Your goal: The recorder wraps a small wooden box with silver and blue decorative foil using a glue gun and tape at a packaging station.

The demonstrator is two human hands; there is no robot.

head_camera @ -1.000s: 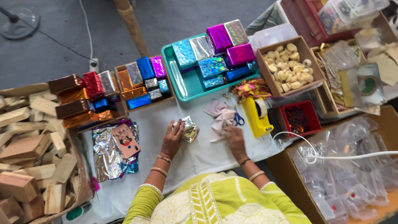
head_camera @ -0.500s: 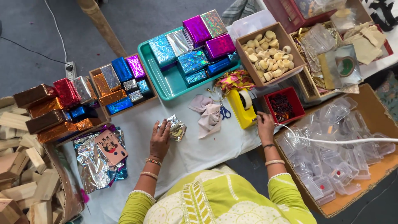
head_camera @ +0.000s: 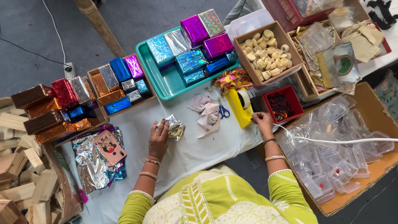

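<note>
The left hand lies flat on the white-covered counter, its fingers spread and pressing the near edge of a small silver foil-wrapped block. The right hand has its fingers pinched closed on the tape end at the yellow tape dispenser. Beyond lie a crumpled pink cloth, blue-handled scissors and a teal tray of shiny wrapped boxes.

Yellow tape dispenser, seemingly silver foil parcel.
</note>
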